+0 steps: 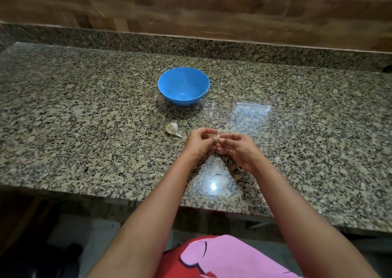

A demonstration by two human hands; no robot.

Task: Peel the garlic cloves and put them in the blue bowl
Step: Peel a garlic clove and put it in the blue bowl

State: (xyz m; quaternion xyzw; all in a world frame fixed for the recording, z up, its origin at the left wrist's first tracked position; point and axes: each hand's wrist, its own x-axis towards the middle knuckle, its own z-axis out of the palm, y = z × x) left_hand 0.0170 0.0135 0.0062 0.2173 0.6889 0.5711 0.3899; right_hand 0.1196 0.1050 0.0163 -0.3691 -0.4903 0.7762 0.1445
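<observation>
1. The blue bowl [183, 85] is sitting near the middle of the worktop [84, 112], a bit toward the back edge. Nothing is showing inside it, so no peeled clove is in there yet.
2. Both hands are meeting above the worktop, between the bowl and the front edge.
3. The left hand [199, 141] is curling its fingers and pinching a small garlic clove [216, 138].
4. The right hand [235, 148] is curling its fingers too, and its fingertips are pinching the same clove from the other side.
5. The clove is mostly hiding between the fingertips, so I cannot tell how much skin is coming off.
6. The rest of the garlic bulb [172, 129] is lying on the worktop, just to the left of the hands and in front of the bowl.
7. I think the job is only starting: this looks like the first clove, and more cloves are waiting in the bulb.
</observation>
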